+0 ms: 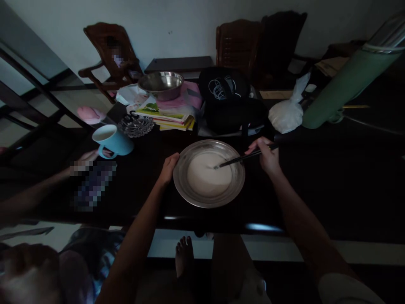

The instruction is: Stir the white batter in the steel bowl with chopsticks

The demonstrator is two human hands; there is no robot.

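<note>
A wide metal bowl (209, 204) stands on the dark table in front of me, with a pale, creamy liquid (207, 181) in it. My left hand (169, 168) is closed on the bowl's left rim. In my right hand (268, 157), to the right of the bowl, are dark chopsticks (236, 160). They slant down to the left over the rim, and their tips dip into the liquid near its middle. Behind the bowl to the right, a tied clear plastic bag (285, 116) of white powder sits beside a tall green flask (351, 86).
Another person's hand (88, 159) is at a light blue mug (118, 141) on the left. Behind it are a glass dish (137, 126), stacked books (177, 120), a steel basin (164, 86) and a black bag (232, 114). Wooden chairs (238, 46) stand beyond the table.
</note>
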